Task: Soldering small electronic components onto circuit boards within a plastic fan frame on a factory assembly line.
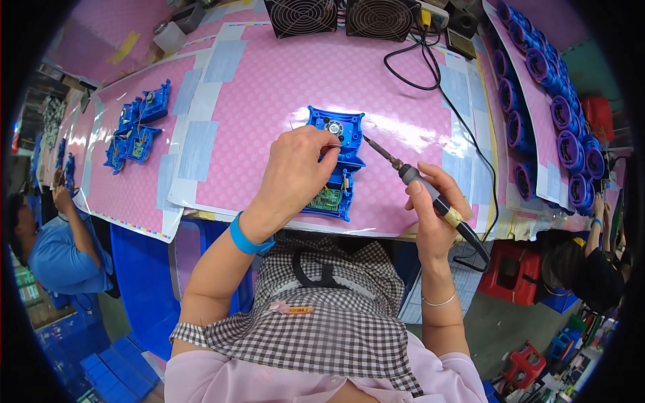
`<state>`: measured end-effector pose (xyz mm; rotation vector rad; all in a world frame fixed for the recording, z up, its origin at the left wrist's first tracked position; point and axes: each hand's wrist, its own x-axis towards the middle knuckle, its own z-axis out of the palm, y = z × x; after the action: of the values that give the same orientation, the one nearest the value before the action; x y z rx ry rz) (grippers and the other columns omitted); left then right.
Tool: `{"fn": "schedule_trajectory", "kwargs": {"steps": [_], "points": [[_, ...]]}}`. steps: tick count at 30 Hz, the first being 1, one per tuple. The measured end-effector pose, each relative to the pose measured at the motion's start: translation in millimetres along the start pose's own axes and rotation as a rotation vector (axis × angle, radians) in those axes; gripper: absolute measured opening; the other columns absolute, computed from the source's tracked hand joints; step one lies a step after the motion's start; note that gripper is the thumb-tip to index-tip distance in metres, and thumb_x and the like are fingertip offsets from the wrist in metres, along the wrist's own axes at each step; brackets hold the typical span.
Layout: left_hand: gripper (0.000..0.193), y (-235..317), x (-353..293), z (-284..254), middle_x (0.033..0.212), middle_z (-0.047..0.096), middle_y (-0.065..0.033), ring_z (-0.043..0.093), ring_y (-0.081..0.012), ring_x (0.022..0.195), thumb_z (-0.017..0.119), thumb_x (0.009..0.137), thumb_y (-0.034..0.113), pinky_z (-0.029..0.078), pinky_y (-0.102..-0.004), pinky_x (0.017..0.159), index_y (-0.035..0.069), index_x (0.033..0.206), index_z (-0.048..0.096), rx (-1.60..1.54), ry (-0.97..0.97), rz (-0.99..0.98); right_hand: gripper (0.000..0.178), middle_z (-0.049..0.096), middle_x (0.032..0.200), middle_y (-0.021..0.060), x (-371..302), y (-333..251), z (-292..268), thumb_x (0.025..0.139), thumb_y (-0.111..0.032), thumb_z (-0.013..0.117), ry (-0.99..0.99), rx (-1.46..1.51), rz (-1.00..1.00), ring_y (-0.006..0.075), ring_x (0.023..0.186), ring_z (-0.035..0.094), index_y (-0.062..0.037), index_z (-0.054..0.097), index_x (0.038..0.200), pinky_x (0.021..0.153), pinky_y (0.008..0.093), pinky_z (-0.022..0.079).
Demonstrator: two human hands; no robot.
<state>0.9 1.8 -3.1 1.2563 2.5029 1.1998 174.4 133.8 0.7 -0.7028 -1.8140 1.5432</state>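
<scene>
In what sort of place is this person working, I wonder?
It looks like an electronics assembly workshop: the right hand holds a soldering iron, an opened blue casing with a green circuit board lies on the pink-covered bench, and many blue ring-shaped parts are lined up at the right.

Two black fans with round wire guards [341, 18] stand side by side at the top centre of the frame, with a yellow plug [425, 19] just right of them. At upper left are a translucent white container [170, 37] and a strip of yellow tape [124, 48]. Rows of blue ring-shaped parts [570, 152] fill the upper right. A person in a blue shirt [67, 258] is at the left edge, above blue crates [121, 371]; a person in black [600, 277] is at right, near a red stool [508, 272]. Another red stool [525, 367] stands at lower right.
</scene>
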Motion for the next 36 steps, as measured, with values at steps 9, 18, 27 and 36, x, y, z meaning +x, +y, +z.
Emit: {"fn": "schedule_trajectory", "kwargs": {"steps": [9,18,27,36], "points": [[0.009,6,-11,-16,0.079,0.068,-0.0134,0.066,-0.0271,0.074,0.069,0.079,0.005,0.051,-0.0357,0.066,0.0,0.086,0.069,-0.122,0.347,-0.03,0.018,0.065,0.08,0.0098,4,11,-7,0.083,0.0,0.067,-0.014,-0.171,-0.385,0.0119,0.061,0.062,0.0054,0.065,0.1,0.055,0.0216,0.047],[0.014,2,-10,-8,0.078,0.071,-0.0104,0.062,-0.0117,0.064,0.071,0.078,0.007,0.048,-0.0266,0.059,-0.002,0.09,0.071,-0.072,0.181,-0.167,0.016,0.067,0.084,0.0104,6,13,12,0.083,0.002,0.067,-0.147,-0.074,-0.242,0.0108,0.062,0.062,0.0052,0.068,0.098,0.054,0.0208,0.048],[0.014,-4,-9,-8,0.078,0.069,-0.0116,0.066,-0.0181,0.069,0.069,0.077,0.004,0.05,-0.0285,0.059,0.0,0.089,0.073,-0.044,0.118,-0.103,0.017,0.068,0.086,0.01,13,13,24,0.083,0.0,0.068,-0.169,-0.061,-0.259,0.0103,0.063,0.063,0.0044,0.069,0.099,0.054,0.0201,0.049],[0.013,-4,-9,-7,0.079,0.069,-0.0123,0.067,-0.0189,0.069,0.069,0.077,0.004,0.051,-0.029,0.06,0.0,0.089,0.073,-0.037,0.119,-0.091,0.016,0.068,0.086,0.0102,14,13,24,0.084,0.0,0.068,-0.171,-0.061,-0.259,0.01,0.062,0.062,0.0047,0.069,0.099,0.055,0.0206,0.048]]}}
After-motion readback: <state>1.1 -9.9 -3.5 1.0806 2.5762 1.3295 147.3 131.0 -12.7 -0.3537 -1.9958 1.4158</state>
